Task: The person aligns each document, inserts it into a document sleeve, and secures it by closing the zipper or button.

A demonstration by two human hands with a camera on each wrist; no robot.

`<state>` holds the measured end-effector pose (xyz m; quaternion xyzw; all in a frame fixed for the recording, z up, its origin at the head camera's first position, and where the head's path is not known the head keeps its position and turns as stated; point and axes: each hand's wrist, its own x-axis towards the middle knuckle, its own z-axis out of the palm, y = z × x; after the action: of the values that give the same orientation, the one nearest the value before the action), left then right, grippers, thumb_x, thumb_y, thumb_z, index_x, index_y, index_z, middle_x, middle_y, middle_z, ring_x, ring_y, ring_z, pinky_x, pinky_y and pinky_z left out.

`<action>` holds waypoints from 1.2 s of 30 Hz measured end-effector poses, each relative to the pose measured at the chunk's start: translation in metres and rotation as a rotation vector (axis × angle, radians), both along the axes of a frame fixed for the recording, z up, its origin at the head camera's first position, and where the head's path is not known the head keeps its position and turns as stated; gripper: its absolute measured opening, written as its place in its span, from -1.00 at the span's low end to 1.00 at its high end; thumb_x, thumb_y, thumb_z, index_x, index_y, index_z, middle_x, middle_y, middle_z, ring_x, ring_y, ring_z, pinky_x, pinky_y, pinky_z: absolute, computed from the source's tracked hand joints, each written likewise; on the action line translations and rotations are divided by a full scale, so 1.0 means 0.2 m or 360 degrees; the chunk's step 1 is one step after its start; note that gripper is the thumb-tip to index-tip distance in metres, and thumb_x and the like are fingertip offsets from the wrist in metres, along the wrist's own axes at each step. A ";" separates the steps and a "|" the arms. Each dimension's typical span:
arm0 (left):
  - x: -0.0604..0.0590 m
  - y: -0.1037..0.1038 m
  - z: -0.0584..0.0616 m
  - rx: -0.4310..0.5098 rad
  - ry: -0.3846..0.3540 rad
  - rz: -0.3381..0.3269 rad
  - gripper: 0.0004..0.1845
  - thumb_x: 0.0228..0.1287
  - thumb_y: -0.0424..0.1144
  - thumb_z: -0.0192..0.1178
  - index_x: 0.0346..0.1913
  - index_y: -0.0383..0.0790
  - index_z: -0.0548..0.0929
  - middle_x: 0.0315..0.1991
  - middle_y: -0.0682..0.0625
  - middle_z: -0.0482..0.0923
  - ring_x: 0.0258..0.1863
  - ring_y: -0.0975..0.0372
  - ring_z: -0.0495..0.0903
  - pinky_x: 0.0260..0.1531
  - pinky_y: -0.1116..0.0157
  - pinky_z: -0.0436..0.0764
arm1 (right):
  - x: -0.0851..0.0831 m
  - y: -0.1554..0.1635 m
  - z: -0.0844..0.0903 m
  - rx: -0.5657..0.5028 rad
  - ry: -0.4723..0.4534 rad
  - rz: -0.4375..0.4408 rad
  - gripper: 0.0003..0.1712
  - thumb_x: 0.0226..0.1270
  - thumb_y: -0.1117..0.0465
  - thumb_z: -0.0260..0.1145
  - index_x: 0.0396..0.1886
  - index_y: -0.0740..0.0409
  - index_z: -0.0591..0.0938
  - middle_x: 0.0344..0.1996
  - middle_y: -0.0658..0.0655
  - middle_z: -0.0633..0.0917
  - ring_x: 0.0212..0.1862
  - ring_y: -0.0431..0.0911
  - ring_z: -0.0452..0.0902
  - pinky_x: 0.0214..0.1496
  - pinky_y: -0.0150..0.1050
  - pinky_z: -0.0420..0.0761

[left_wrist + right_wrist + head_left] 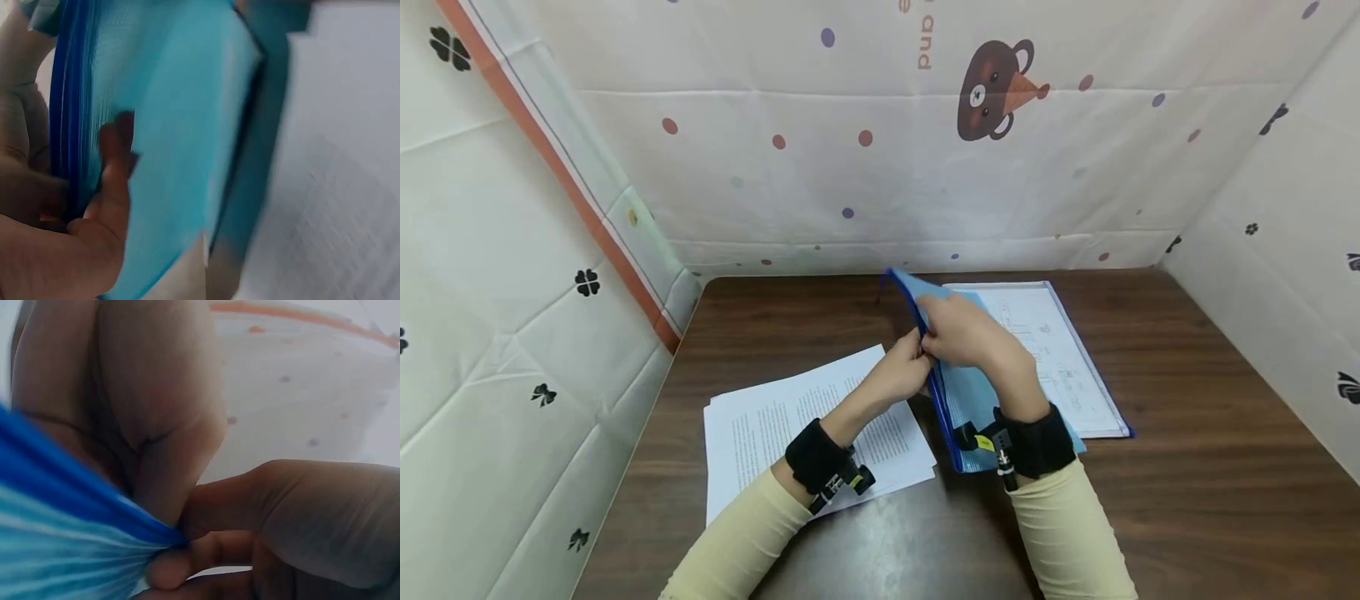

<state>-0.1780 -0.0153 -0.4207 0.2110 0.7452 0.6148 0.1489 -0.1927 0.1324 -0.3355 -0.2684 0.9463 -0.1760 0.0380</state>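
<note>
A translucent light-blue mesh document pouch with a dark-blue zip edge [951, 392] stands tilted up off the dark brown wooden table [1187, 433], its lower end near the person's right wrist and its far corner raised toward the back wall, so that the zipped edge faces the hands. The right hand [962, 333] comes over the top of that edge and pinches it between thumb and curled fingers; the right wrist view shows the blue band [75, 494] bunched tightly in that pinch. The left hand [898, 375] meets it from the other side at the same spot, its thumb [115, 169] laid against the mesh face and its fingers closed on the dark-blue edge [62, 125], a narrow grip that seems meant to steady the pouch while the other hand works the edge; whether a zip pull lies between the fingers cannot be told. Just behind and to the right of the pouch a clear plastic sleeve holding a printed white form [1060, 358] lies flat on the table, partly under the pouch. To the left, a loose stack of white printed sheets [790, 433] lies flat beneath the left forearm. Spotted white fabric with a cartoon bear [996, 87] screens the table on 3 sides.
</note>
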 end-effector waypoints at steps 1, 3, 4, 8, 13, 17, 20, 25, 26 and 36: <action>0.00 0.00 -0.02 -0.0083 -0.0009 -0.0002 -0.57 0.74 -0.32 -0.22 0.51 -0.32 0.31 -0.07 -0.21 0.61 -0.27 0.06 0.76 -0.28 0.13 0.79 | -0.02 -0.01 -0.03 0.0037 -0.0083 -0.0001 -0.55 0.44 0.39 0.27 0.29 0.40 0.54 -0.63 0.05 0.57 -0.60 -0.11 0.45 -0.52 -0.27 0.42; 0.00 0.00 -0.06 -0.0280 0.0035 0.0001 -0.59 0.73 -0.30 -0.19 0.46 -0.40 0.33 -0.22 -0.18 0.64 -0.40 0.08 0.76 -0.37 0.18 0.77 | -0.05 -0.01 -0.07 0.0105 -0.0221 -0.0012 -0.48 0.46 0.39 0.27 0.38 0.39 0.51 -0.55 0.08 0.68 -0.57 -0.09 0.56 -0.50 -0.26 0.51; 0.00 0.00 -0.07 -0.0396 0.0083 0.0025 -0.59 0.73 -0.28 -0.16 0.43 -0.45 0.33 -0.30 -0.17 0.64 -0.46 0.10 0.75 -0.43 0.21 0.76 | -0.06 -0.02 -0.09 0.0129 -0.0285 -0.0024 -0.43 0.47 0.38 0.27 0.44 0.39 0.47 -0.51 0.10 0.71 -0.57 -0.08 0.60 -0.49 -0.25 0.55; 0.02 0.01 -0.11 -0.0883 0.0352 0.0212 -0.46 0.66 -0.20 0.04 0.42 -0.59 0.31 -0.35 -0.22 0.66 -0.50 0.07 0.71 -0.55 0.23 0.63 | -0.11 -0.04 -0.16 0.0187 -0.0384 -0.0061 -0.42 0.50 0.36 0.27 0.47 0.36 0.47 -0.18 0.21 0.77 -0.45 -0.06 0.68 -0.38 -0.21 0.65; 0.07 0.02 -0.11 -0.1555 0.0652 0.0340 -0.14 0.53 0.08 0.27 0.56 -0.50 0.24 0.35 -0.35 0.44 0.25 -0.11 0.53 0.04 0.03 0.66 | -0.14 -0.07 -0.24 0.0272 -0.0415 -0.0073 -0.37 0.50 0.34 0.30 0.51 0.35 0.44 0.15 0.29 0.70 -0.23 -0.05 0.66 -0.10 -0.12 0.68; 0.11 0.00 -0.09 -0.1857 0.0744 0.0132 0.02 0.44 0.25 0.30 0.61 -0.45 0.21 0.62 -0.33 0.13 0.60 -0.19 0.13 0.40 -0.14 0.41 | -0.15 -0.09 -0.28 0.0350 -0.0496 -0.0082 -0.33 0.47 0.39 0.31 0.54 0.32 0.42 -0.07 0.20 0.76 -0.20 -0.04 0.66 0.05 -0.05 0.64; 0.11 -0.01 -0.08 -0.1874 0.0719 -0.0019 0.07 0.42 0.31 0.29 0.64 -0.40 0.17 0.68 -0.27 0.04 0.67 -0.14 0.00 0.48 -0.18 0.30 | -0.15 -0.10 -0.30 0.0382 -0.0544 -0.0057 -0.41 0.49 0.41 0.30 0.48 0.30 0.49 -0.19 0.12 0.74 -0.23 -0.08 0.66 0.04 -0.07 0.63; 0.10 -0.04 -0.08 -0.1825 0.0712 -0.0079 0.11 0.35 0.40 0.29 0.66 -0.32 0.20 0.67 -0.20 0.11 0.66 -0.10 0.04 0.48 -0.18 0.30 | -0.14 -0.10 -0.31 0.0386 -0.0604 -0.0079 -0.58 0.54 0.42 0.25 0.34 0.29 0.55 -0.27 0.12 0.70 -0.33 -0.09 0.66 -0.08 -0.13 0.62; 0.09 -0.04 -0.09 -0.1816 0.0714 -0.0080 0.10 0.34 0.40 0.29 0.65 -0.30 0.22 0.67 -0.20 0.12 0.66 -0.11 0.05 0.47 -0.19 0.31 | -0.14 -0.10 -0.31 0.0407 -0.0601 -0.0094 -0.62 0.55 0.42 0.25 0.30 0.30 0.57 -0.32 0.11 0.70 -0.37 -0.09 0.66 -0.13 -0.15 0.61; 0.05 0.04 -0.08 -0.2193 0.0658 -0.0064 -0.04 0.29 0.50 0.23 0.57 -0.04 0.45 0.68 0.02 0.13 0.66 -0.12 0.06 0.50 -0.18 0.24 | 0.00 -0.11 -0.44 0.0541 -0.0210 -0.0149 -0.30 0.59 0.16 0.31 0.55 0.39 0.36 -0.04 0.34 0.73 -0.15 0.13 0.70 -0.22 -0.07 0.67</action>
<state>-0.1672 -0.0071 -0.4359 0.1947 0.9727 -0.0506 0.1154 -0.1927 0.1110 -0.4228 -0.2015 0.9694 -0.0324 0.1364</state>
